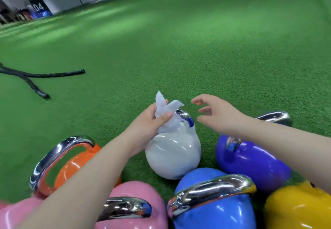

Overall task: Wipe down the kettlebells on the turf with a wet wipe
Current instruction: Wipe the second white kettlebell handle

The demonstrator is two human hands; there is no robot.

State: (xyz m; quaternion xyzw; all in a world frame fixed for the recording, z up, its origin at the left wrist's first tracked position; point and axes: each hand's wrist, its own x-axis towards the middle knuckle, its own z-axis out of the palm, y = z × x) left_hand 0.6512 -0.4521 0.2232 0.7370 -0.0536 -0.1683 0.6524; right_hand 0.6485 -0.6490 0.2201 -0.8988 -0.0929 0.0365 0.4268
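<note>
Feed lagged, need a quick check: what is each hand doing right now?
Left hand: grips the bunched wet wipe at the white kettlebell handle.
Right hand: open, holding nothing, fingers loosely curved above the turf.

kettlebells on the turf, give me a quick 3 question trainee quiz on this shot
1. True or false: the left hand grips the wet wipe above the white kettlebell.
2. Which kettlebell lies directly under the right forearm? A) orange B) purple C) pink
3. Fill in: the right hand is ____ and holds nothing.

Key
1. True.
2. B, the purple kettlebell; the orange kettlebell and pink kettlebell sit to the left.
3. Open, fingers loosely spread, near the wipe.
</note>
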